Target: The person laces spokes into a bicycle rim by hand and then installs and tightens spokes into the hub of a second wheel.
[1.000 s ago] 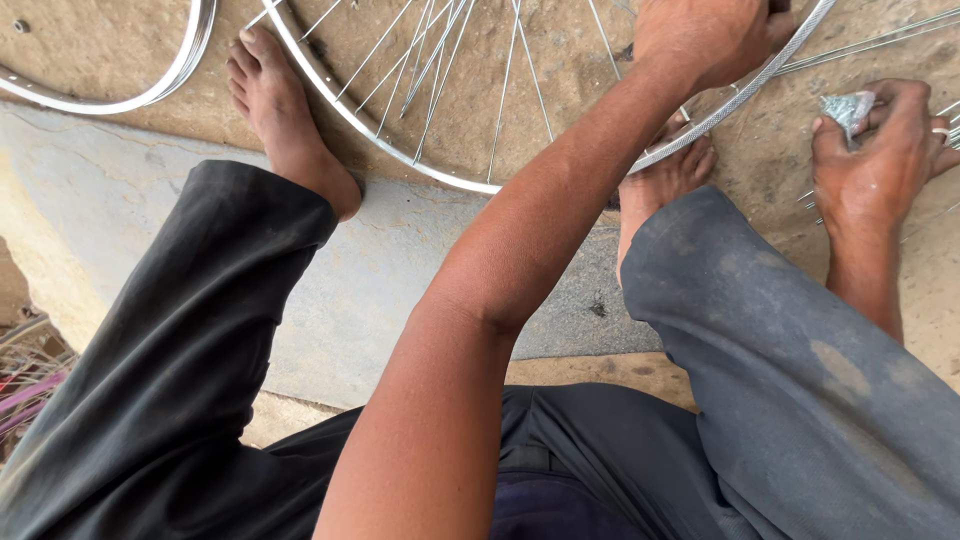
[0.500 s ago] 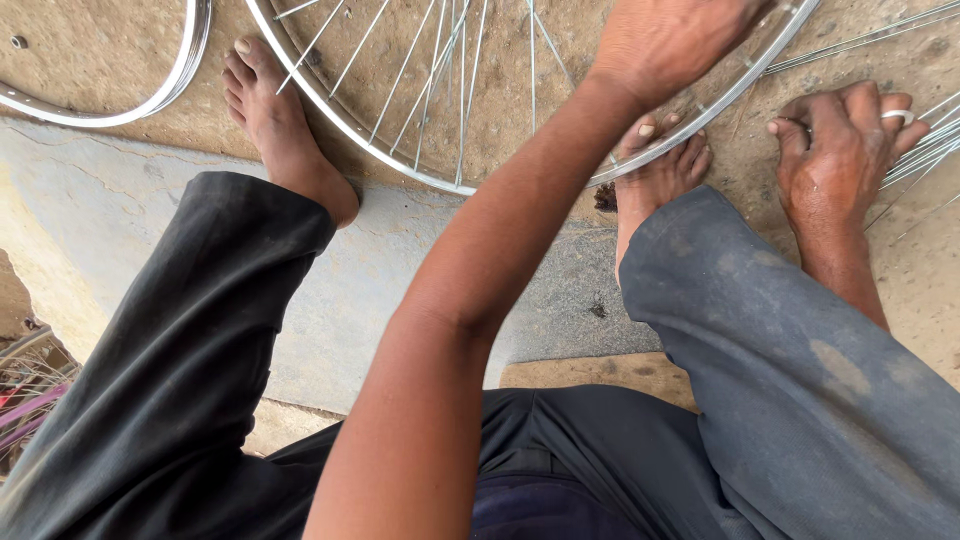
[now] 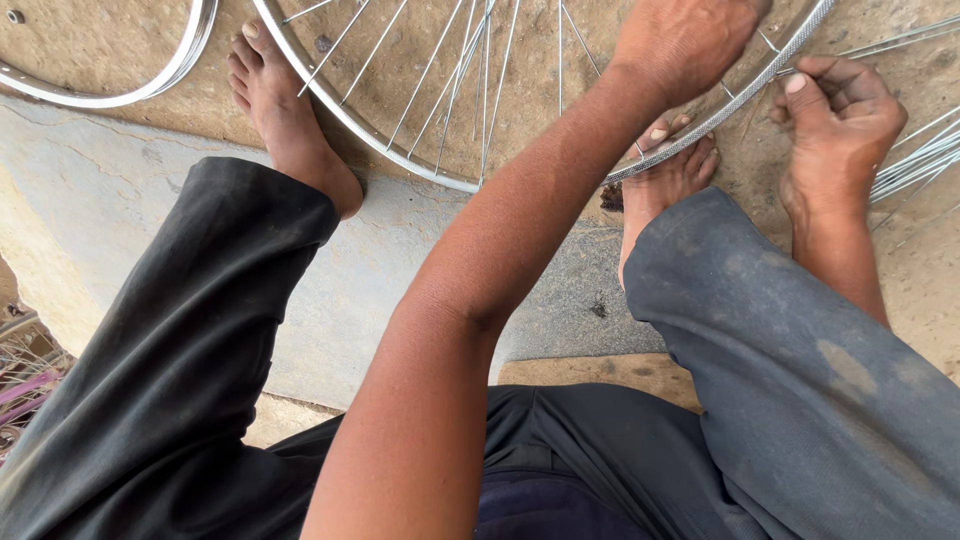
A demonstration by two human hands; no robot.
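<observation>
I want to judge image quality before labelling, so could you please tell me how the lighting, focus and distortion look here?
Head view: soft, even daylight with no hard shadows; mild glare on the wheel rim; the left hand and right hand are sharp; the near forearm looms large from wide-angle perspective and looks slightly soft.

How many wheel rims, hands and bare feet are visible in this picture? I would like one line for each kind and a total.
Wheel rims: 2, the spoked rim and the bare rim
Hands: 2, left hand, right hand
Bare feet: 2, and
Total: 6
</observation>
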